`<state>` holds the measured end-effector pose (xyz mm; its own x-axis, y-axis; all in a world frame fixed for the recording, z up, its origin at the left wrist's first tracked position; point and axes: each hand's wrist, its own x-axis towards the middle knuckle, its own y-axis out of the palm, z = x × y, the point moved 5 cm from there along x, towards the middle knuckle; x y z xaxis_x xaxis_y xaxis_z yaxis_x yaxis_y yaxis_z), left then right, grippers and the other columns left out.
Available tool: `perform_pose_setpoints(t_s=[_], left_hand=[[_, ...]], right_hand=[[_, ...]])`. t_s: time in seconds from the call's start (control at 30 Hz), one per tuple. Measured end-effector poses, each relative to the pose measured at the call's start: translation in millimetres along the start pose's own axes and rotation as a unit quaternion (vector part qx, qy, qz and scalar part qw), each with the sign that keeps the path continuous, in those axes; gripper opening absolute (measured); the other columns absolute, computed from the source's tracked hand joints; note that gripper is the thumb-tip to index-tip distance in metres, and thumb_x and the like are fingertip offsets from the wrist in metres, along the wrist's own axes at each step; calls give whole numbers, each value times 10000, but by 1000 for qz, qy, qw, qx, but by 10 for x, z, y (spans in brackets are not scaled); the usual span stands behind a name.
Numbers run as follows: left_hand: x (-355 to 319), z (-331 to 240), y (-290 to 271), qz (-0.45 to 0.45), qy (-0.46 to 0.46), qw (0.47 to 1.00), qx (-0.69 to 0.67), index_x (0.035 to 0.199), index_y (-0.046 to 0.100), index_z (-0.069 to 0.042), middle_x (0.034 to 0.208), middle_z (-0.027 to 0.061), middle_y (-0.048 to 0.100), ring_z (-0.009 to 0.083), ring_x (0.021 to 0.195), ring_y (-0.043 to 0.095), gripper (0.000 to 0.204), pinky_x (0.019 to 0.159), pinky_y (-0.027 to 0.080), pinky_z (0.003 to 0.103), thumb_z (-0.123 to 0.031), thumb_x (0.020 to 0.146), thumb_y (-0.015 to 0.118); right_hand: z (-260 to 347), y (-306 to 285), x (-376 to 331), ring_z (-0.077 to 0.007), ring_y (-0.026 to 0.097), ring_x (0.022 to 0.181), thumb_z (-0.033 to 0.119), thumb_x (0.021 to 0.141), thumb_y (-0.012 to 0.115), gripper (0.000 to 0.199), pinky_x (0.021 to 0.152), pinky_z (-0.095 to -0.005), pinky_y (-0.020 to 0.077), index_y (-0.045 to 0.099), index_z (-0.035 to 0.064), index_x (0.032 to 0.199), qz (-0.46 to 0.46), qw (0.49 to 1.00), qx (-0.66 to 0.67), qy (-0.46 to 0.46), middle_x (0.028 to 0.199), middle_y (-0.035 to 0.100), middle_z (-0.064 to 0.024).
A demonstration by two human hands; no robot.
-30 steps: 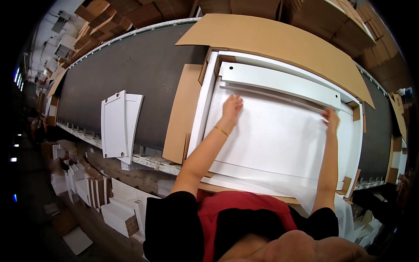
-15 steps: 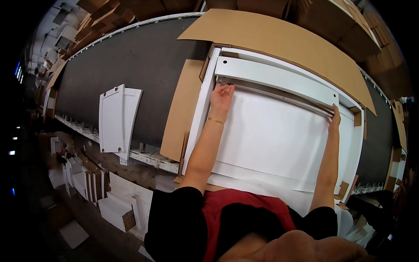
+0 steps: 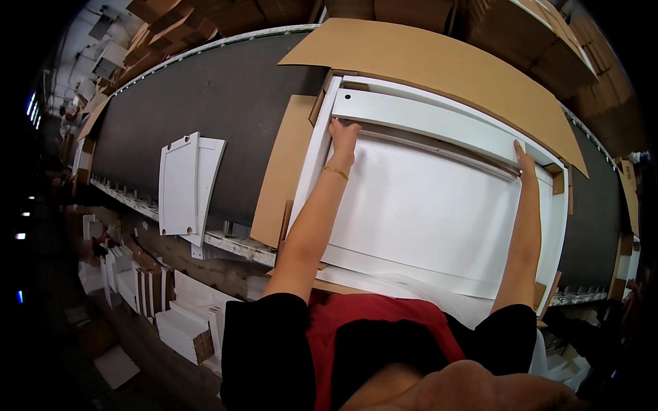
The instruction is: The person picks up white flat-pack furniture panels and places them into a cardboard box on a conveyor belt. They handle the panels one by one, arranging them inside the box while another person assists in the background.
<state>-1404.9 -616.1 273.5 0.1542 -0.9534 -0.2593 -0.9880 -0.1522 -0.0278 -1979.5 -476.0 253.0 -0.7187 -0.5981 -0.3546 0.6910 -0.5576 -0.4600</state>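
Observation:
A long white board (image 3: 425,127) with a dark round hole near its left end lies across the far side of a shallow open carton (image 3: 562,236) lined with white panels. My left hand (image 3: 344,139) is at the board's near left corner, fingers against the edge and thumb out to the right. My right hand (image 3: 526,161) grips the right end, a finger over the top and the rest partly hidden. Just under the board's near edge runs another narrow white strip (image 3: 473,159). A broad white panel (image 3: 418,212) fills the carton between my forearms.
Cardboard flaps spread from the carton, one beyond it (image 3: 439,58) and one left (image 3: 279,178). The carton sits on a dark conveyor belt (image 3: 205,96). Two white panels (image 3: 181,185) overhang the belt's near edge. White boards (image 3: 181,332) are stacked below left; cardboard stacks (image 3: 528,51) stand behind.
The board has shifted slightly left and lower into the carton. My left hand has turned at its corner, and my right fingers have moved over its right end, where the hole no longer shows.

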Motion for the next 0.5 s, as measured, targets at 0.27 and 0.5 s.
perform_pose_setpoints(t_s=[0.27,0.5], left_hand=[[-242,268,-251,106,-26,994,27,1270,329,31,1281,181,305,275,1169,344,674,951,311,330,-73,654,581],[-1025,221,-470,123,-70,980,-142,1331,230,19,1135,69,444,166,976,430,730,924,311,299,-35,679,554]], right_hand=[[177,-75,-446,-323,371,1195,620,627,661,1052,960,-411,325,300,-132,1268,51,996,-58,-42,1302,352,-255],[-529,-402,-915,-252,548,954,400,678,740,765,839,-301,417,461,-142,1140,-31,998,43,-13,1045,573,-185]])
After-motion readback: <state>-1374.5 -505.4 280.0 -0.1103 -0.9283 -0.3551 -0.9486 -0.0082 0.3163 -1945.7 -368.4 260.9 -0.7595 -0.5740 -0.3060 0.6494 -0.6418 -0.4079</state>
